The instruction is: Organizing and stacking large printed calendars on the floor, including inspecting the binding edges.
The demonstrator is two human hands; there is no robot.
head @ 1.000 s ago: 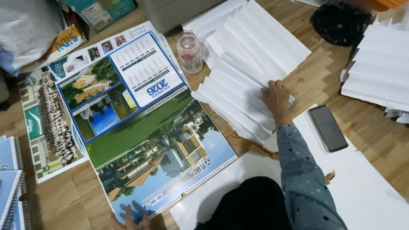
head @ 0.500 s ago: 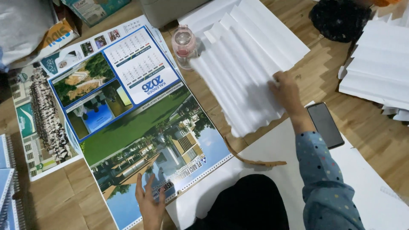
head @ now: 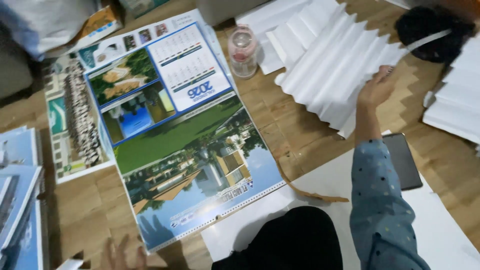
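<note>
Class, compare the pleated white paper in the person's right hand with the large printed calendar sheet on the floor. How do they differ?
The pleated white paper is plain white; the calendar sheet is covered in colour photos. The paper is folded into accordion ridges; the calendar lies flat and unfolded. The right hand grips the paper's edge, lifting it, while the left hand sits at the calendar's near corner. Both are large paper sheets on the wooden floor.

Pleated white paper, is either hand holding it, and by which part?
The right hand grips the pleated paper at its right edge, lifting that side. The left hand holds nothing; it lies flat by the calendar.
</note>
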